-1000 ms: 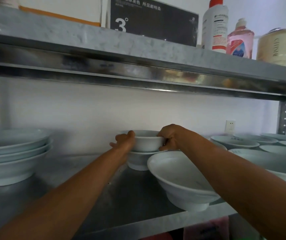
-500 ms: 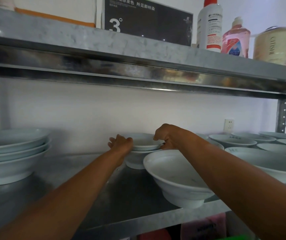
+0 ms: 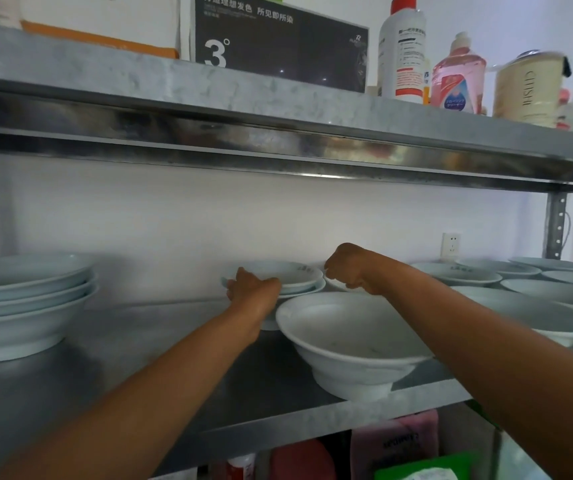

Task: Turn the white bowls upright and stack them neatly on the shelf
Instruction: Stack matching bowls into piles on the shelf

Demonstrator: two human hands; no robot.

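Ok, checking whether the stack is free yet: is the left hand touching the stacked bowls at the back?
Touching. The head view shows the left hand lying over the near rim of the stacked bowls, with no gap.

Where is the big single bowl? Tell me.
Head view, right of centre: the big bowl stands upright at the shelf's front edge, just before the small stack the left hand holds.

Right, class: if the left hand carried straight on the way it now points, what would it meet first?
The stacked bowls: the left hand holds their left rim. Behind them there is only the wall, though depth is unclear.
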